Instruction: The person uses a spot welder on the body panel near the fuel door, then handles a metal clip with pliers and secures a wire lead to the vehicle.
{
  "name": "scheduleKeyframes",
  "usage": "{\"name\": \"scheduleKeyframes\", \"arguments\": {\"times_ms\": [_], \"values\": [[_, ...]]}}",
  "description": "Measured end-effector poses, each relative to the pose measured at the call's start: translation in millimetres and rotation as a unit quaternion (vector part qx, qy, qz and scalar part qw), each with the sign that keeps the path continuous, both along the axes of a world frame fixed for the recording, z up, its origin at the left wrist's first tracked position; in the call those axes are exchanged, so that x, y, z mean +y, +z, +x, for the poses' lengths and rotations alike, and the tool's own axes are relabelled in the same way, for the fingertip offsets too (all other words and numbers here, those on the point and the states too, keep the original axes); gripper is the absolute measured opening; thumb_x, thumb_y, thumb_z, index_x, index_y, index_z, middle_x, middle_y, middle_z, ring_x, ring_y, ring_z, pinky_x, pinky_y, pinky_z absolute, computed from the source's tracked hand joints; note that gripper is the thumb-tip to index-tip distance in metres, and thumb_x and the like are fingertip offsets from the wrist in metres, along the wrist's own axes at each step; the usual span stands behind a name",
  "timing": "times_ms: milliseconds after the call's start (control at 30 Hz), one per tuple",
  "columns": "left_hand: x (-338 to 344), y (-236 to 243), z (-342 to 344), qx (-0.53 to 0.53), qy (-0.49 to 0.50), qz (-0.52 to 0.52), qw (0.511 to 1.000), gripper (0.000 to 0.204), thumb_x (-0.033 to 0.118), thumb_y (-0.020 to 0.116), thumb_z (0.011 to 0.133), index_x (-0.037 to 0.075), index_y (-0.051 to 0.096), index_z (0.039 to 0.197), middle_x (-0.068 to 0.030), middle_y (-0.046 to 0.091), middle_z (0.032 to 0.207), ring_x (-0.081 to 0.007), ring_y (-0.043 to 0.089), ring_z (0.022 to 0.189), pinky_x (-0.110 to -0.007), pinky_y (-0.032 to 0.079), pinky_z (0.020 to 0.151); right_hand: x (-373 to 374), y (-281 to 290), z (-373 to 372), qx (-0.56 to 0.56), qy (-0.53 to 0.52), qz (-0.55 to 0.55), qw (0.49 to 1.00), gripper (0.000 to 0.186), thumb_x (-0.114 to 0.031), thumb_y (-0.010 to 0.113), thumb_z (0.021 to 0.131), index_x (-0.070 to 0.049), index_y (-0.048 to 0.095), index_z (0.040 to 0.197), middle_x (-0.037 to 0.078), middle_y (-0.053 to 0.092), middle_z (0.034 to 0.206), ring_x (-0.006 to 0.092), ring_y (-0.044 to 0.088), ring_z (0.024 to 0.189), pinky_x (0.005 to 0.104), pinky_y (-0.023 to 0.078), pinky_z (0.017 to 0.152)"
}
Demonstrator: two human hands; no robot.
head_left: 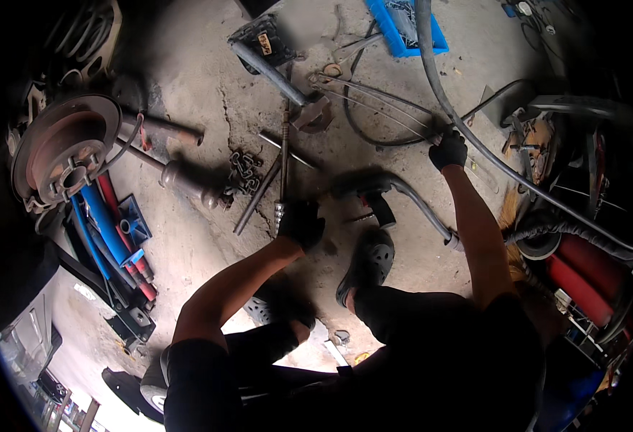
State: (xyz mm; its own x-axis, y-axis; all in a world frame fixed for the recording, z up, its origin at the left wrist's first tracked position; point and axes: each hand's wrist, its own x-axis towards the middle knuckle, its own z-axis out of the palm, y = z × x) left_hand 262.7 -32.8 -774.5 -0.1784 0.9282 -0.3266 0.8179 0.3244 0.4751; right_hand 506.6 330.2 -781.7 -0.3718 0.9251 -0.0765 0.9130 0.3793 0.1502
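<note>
My right hand (449,149), in a black glove, is closed round the near end of a narrow frame of thin metal rods (381,93). That frame reaches away to the left over the concrete floor. In a black glove too, my left hand (302,225) is low by the silver lower end of a long threaded rod (285,155); its dark fingers do not show clearly enough to tell their grip. A heavy hammer (310,114) lies beyond, its head beside the rod. Left of the rod is a heap of chain (242,173).
A rusty brake disc (68,144) stands at left, above blue and red tubular parts (104,216). A blue tray (439,45) of small metal pieces is at the far side. A thick grey hose (467,137) crosses at right, near a red cylinder (579,277). A corded power tool (374,205) lies by my foot.
</note>
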Motion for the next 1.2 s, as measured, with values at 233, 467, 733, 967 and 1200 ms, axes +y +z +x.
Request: {"name": "scheduleKeyframes", "arguments": {"times_ms": [233,467,733,967,1200], "values": [[159.3,24.5,-66.6,0.080,0.058,0.383,0.918,0.037,0.021,0.054,0.083,0.008,0.057,0.117,-0.0153,0.058,0.112,-0.0346,0.054,0.107,-0.042,0.045,0.089,-3.0,-16.2,2.7,-0.033,-0.002,-0.025,0.999,0.071,-0.020,0.063,0.075,-0.023,0.034,0.140,0.018,0.050,0.119,0.0363,0.056,0.103,0.0518,0.047,0.082],[292.9,-40.5,-99.8,0.307,-0.038,0.207,0.928,0.015,0.009,0.057,0.078,0.007,0.069,0.086,-0.0096,0.066,0.081,-0.0303,0.064,0.082,-0.043,0.051,0.074,5.0,-20.0,20.0,0.093,0.056,-0.185,0.977,0.061,-0.038,0.064,0.082,-0.010,0.044,0.132,0.020,0.061,0.113,0.0399,0.058,0.104,0.0454,0.048,0.086],[240.7,28.2,-97.4,0.214,-0.119,0.164,0.956,0.016,0.012,0.054,0.080,0.007,0.069,0.082,-0.0125,0.066,0.079,-0.0284,0.067,0.072,-0.042,0.053,0.062,-101.3,40.8,92.3,-0.099,0.166,-0.422,0.886,0.030,-0.023,0.048,0.088,-0.006,0.062,0.109,0.018,0.064,0.111,0.0317,0.062,0.103,0.0422,0.050,0.086],[7.8,322.1,-93.3,0.027,-0.002,0.006,1.000,0.018,0.010,0.051,0.082,0.005,0.064,0.092,-0.0171,0.062,0.095,-0.0331,0.060,0.095,-0.041,0.050,0.080,-232.9,214.9,263.1,0.073,-0.175,-0.634,0.749,0.073,0.014,0.050,0.072,-0.020,0.046,0.136,0.023,0.064,0.090,0.0413,0.067,0.067,0.0511,0.053,0.054],[-182.8,609.7,-30.2,-0.152,0.118,-0.031,0.981,0.015,0.011,0.057,0.078,0.003,0.065,0.086,-0.0179,0.063,0.084,-0.0357,0.061,0.085,-0.043,0.049,0.072,-254.4,580.0,199.1,-0.044,0.107,-0.599,0.792,0.025,-0.021,0.051,0.086,-0.010,0.059,0.107,0.017,0.066,0.096,0.0271,0.066,0.082,0.0457,0.054,0.068]]}}
